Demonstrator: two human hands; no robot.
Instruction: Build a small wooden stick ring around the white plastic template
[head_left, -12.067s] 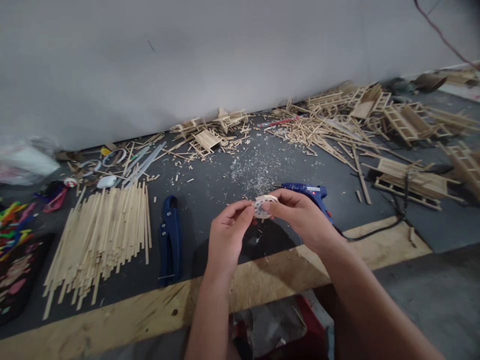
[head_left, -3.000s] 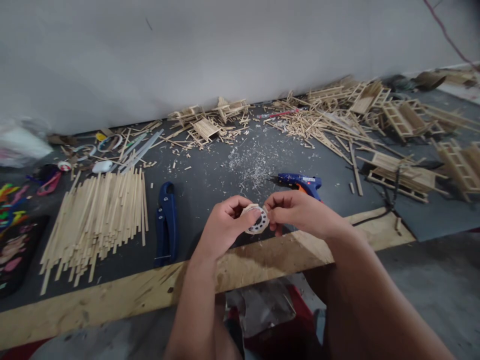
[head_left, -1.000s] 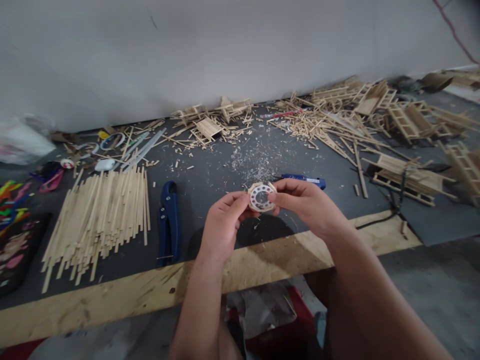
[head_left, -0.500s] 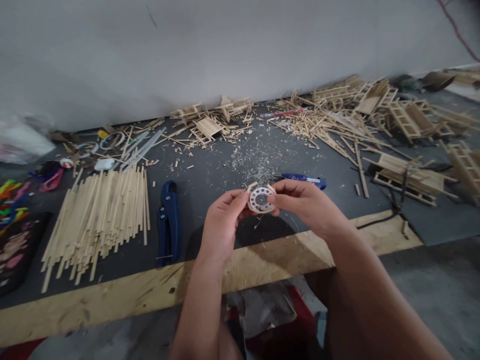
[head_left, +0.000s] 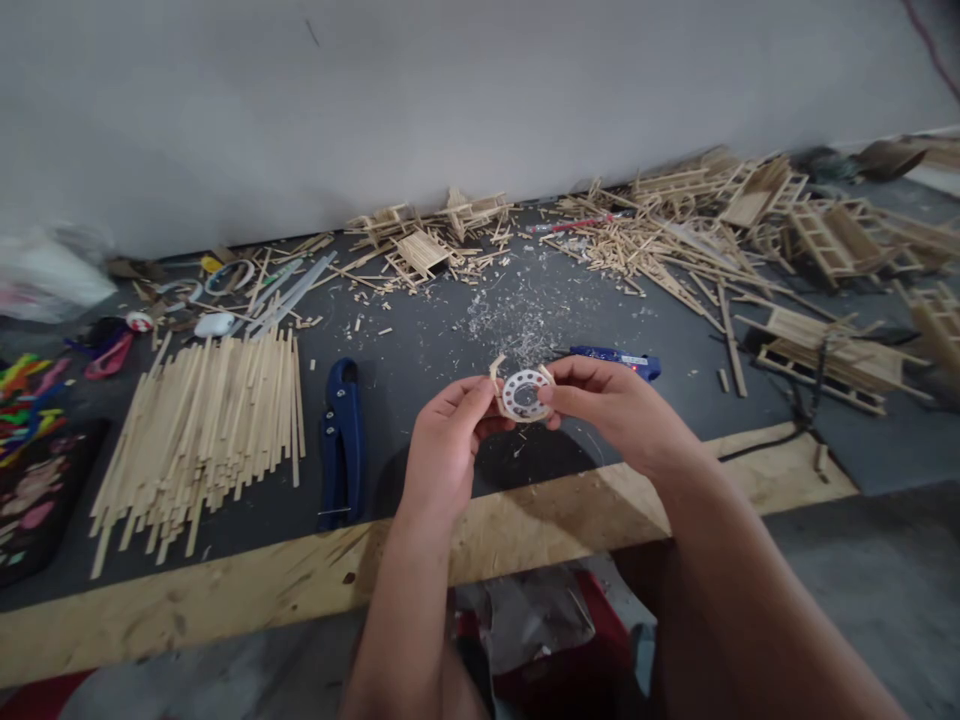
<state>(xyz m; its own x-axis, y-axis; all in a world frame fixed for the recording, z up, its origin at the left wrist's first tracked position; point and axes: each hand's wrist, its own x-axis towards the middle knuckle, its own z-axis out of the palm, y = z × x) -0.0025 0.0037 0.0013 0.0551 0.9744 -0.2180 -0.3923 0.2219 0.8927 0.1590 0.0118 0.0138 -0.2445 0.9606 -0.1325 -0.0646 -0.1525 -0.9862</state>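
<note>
Above the front of the table I hold a white ring with round holes [head_left: 514,408] between both hands. Short pieces of pale wood [head_left: 497,366] sit around its rim. My left hand [head_left: 450,430] pinches the left side, thumb on top, at the wood pieces. With thumb and fingers, my right hand [head_left: 611,405] grips the ring's right edge. The fingers underneath are partly hidden. Just behind my right hand lies a blue glue gun [head_left: 615,359] with a small red light. A blue cutter [head_left: 341,440] lies left of my left hand.
Many thin wooden sticks [head_left: 202,430] are stacked at left, near a dark phone case [head_left: 49,490]. Small wooden models [head_left: 832,350] and loose stick pieces [head_left: 637,250] cover the back and right. Glue shreds [head_left: 510,320] lie mid-table. A plywood strip [head_left: 247,600] forms the front edge.
The wood pieces at the ring's upper left now stick out farther from it, a gap showing there. Both hands keep their hold; the whole view has shifted slightly.
</note>
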